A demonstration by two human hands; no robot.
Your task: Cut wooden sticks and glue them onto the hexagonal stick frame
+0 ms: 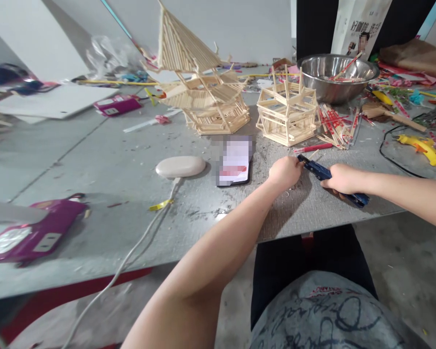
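Observation:
My right hand is wrapped around a long dark blue hand tool that looks like a stapler, held slantwise just above the front of the table. My left hand is closed in a pinch at the tool's black far end; what its fingers grip is hidden. A short pale stick end shows just beyond that tip. Behind my hands stands a low open frame of wooden sticks. Left of it is a taller stick pagoda with a tilted roof. A phone lies left of my left hand.
A metal bowl, a pile of red-ended sticks and a yellow glue gun lie on the right. Leftward are a white oval case with a cable and a purple device. The table's front edge runs below my forearms.

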